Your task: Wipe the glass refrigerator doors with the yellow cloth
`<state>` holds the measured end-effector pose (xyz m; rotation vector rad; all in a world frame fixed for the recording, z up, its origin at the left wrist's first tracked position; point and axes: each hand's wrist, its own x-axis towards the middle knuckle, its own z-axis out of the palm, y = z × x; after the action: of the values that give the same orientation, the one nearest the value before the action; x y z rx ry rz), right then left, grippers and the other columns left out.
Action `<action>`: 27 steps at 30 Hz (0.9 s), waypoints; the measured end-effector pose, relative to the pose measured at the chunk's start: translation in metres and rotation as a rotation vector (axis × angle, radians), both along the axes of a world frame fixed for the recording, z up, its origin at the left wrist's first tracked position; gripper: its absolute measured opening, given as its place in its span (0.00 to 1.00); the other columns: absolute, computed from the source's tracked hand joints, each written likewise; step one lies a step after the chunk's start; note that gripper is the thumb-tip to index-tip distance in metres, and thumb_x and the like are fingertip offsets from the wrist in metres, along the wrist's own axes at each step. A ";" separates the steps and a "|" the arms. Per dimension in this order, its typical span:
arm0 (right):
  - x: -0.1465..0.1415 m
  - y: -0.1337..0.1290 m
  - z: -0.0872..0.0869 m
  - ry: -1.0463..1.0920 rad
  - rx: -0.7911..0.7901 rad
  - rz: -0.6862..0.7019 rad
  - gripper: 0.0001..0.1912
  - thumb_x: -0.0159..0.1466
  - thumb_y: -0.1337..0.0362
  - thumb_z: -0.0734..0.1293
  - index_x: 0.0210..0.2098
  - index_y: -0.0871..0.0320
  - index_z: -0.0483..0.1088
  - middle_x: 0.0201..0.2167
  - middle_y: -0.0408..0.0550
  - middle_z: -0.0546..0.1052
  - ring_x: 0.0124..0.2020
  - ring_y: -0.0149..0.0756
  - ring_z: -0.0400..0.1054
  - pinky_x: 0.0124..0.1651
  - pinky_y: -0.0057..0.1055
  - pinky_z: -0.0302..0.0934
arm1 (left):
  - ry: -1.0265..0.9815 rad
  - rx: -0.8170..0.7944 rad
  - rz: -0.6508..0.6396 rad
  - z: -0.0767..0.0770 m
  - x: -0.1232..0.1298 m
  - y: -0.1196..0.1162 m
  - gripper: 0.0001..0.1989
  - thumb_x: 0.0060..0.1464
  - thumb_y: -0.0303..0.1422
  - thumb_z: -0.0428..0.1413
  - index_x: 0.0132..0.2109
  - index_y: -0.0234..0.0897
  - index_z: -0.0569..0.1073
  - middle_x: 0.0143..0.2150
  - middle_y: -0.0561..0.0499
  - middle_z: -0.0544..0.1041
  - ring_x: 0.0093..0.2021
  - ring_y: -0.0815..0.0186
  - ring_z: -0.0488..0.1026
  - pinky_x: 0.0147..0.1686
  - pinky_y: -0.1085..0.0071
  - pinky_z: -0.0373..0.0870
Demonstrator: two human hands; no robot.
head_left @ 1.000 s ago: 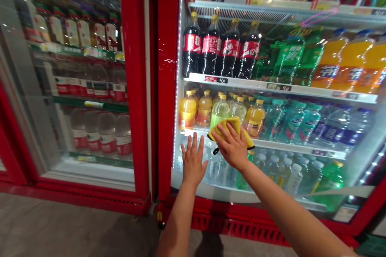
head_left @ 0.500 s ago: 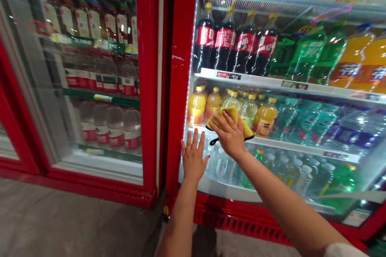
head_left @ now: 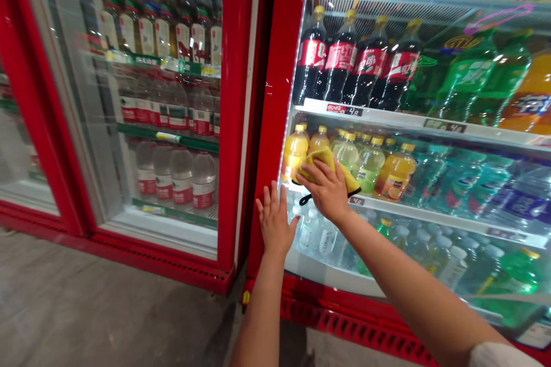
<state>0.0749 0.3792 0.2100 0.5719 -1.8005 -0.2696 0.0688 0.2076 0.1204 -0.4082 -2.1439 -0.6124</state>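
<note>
A yellow cloth (head_left: 348, 180) with black edging and a small black loop lies under my right hand (head_left: 328, 189), which presses it to the glass door of a red drinks fridge. Its fingers spread over the folded cloth, in front of small juice bottles (head_left: 295, 152). My left hand (head_left: 274, 223) is lower and to the left, fingers apart and holding nothing. It is against or just in front of the door's left edge, where the red frame (head_left: 269, 126) meets the glass; whether the palm touches cannot be made out.
Behind the glass are cola bottles (head_left: 343, 63), green soda bottles (head_left: 467, 77) and water bottles (head_left: 327, 238) on white shelves. A second red-framed fridge (head_left: 236, 97) with bottles stands at the left. Grey floor (head_left: 129, 309) runs below both.
The view has swung left, so the fridges sit farther right. Against the door, my right hand and the cloth have slid left; my left hand has shifted left onto the red frame's edge.
</note>
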 end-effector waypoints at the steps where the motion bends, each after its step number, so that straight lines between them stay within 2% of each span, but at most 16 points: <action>1: 0.000 -0.003 -0.005 -0.025 0.056 0.015 0.20 0.72 0.63 0.64 0.61 0.41 0.71 0.61 0.38 0.75 0.68 0.40 0.59 0.77 0.52 0.32 | 0.000 0.002 0.006 -0.001 0.000 -0.001 0.50 0.56 0.34 0.65 0.76 0.38 0.44 0.77 0.37 0.47 0.77 0.45 0.39 0.71 0.38 0.47; 3: 0.002 -0.002 -0.014 -0.057 0.148 0.043 0.18 0.73 0.63 0.63 0.59 0.42 0.73 0.60 0.37 0.76 0.67 0.39 0.61 0.78 0.50 0.31 | 0.004 0.005 0.022 -0.002 0.000 -0.004 0.50 0.57 0.34 0.63 0.76 0.38 0.42 0.77 0.38 0.47 0.77 0.45 0.39 0.71 0.38 0.47; 5: 0.005 0.003 -0.015 -0.071 0.177 0.053 0.16 0.73 0.64 0.62 0.56 0.42 0.75 0.59 0.36 0.77 0.66 0.38 0.63 0.77 0.47 0.34 | 0.007 0.004 0.037 -0.004 -0.001 -0.008 0.49 0.58 0.33 0.62 0.76 0.39 0.42 0.77 0.38 0.47 0.77 0.45 0.40 0.71 0.38 0.47; 8: 0.002 0.001 0.001 -0.057 0.107 0.050 0.17 0.73 0.65 0.63 0.56 0.41 0.75 0.59 0.37 0.77 0.66 0.39 0.63 0.76 0.47 0.37 | -0.003 0.004 0.058 -0.005 -0.002 -0.014 0.48 0.59 0.33 0.62 0.76 0.38 0.42 0.77 0.38 0.48 0.77 0.45 0.42 0.71 0.36 0.47; 10: -0.005 -0.010 0.013 -0.028 0.026 0.046 0.17 0.72 0.66 0.64 0.55 0.42 0.76 0.60 0.38 0.76 0.67 0.41 0.62 0.76 0.48 0.38 | -0.020 0.009 0.075 -0.004 -0.002 -0.015 0.49 0.58 0.33 0.63 0.76 0.37 0.44 0.77 0.38 0.48 0.77 0.45 0.42 0.70 0.36 0.47; 12: -0.013 -0.023 0.019 -0.012 -0.005 0.041 0.16 0.72 0.66 0.63 0.54 0.44 0.76 0.61 0.39 0.76 0.68 0.42 0.61 0.75 0.48 0.38 | -0.042 0.009 0.088 -0.004 -0.001 -0.016 0.49 0.56 0.33 0.64 0.76 0.37 0.45 0.77 0.39 0.48 0.77 0.45 0.41 0.71 0.36 0.46; 17: -0.021 -0.034 0.010 -0.069 0.196 0.073 0.14 0.73 0.63 0.62 0.53 0.44 0.76 0.61 0.38 0.76 0.67 0.41 0.61 0.75 0.49 0.37 | -0.070 -0.019 0.099 -0.004 0.002 -0.017 0.47 0.57 0.31 0.63 0.75 0.37 0.48 0.77 0.41 0.50 0.77 0.48 0.41 0.72 0.39 0.46; 19: -0.022 -0.031 0.015 -0.091 0.257 0.092 0.14 0.74 0.62 0.61 0.51 0.43 0.77 0.60 0.37 0.76 0.67 0.40 0.62 0.75 0.48 0.38 | -0.073 -0.030 0.107 -0.004 0.002 -0.018 0.46 0.57 0.31 0.63 0.75 0.36 0.49 0.77 0.41 0.50 0.77 0.48 0.41 0.72 0.40 0.46; 21: -0.025 -0.031 0.029 -0.091 0.229 0.085 0.15 0.74 0.62 0.61 0.52 0.42 0.77 0.60 0.36 0.76 0.67 0.39 0.61 0.75 0.48 0.40 | -0.081 -0.039 0.116 -0.004 0.002 -0.020 0.45 0.57 0.31 0.63 0.75 0.35 0.50 0.77 0.41 0.49 0.77 0.49 0.41 0.72 0.40 0.46; 24: -0.030 -0.036 0.048 -0.059 0.078 0.050 0.17 0.74 0.63 0.60 0.56 0.44 0.75 0.63 0.41 0.74 0.69 0.42 0.59 0.75 0.51 0.39 | -0.096 -0.050 0.123 -0.004 0.002 -0.020 0.44 0.58 0.32 0.62 0.75 0.35 0.51 0.77 0.41 0.48 0.77 0.49 0.41 0.72 0.40 0.45; 27: -0.032 -0.042 0.048 -0.064 0.078 0.068 0.17 0.73 0.63 0.60 0.56 0.44 0.76 0.62 0.42 0.75 0.68 0.42 0.60 0.75 0.49 0.39 | -0.106 -0.049 0.135 -0.005 0.002 -0.020 0.43 0.58 0.32 0.62 0.74 0.36 0.52 0.77 0.40 0.47 0.77 0.49 0.41 0.72 0.40 0.46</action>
<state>0.0433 0.3370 0.2580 0.7022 -1.8340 -0.2782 0.0710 0.1872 0.1159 -0.2599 -2.2697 -0.5165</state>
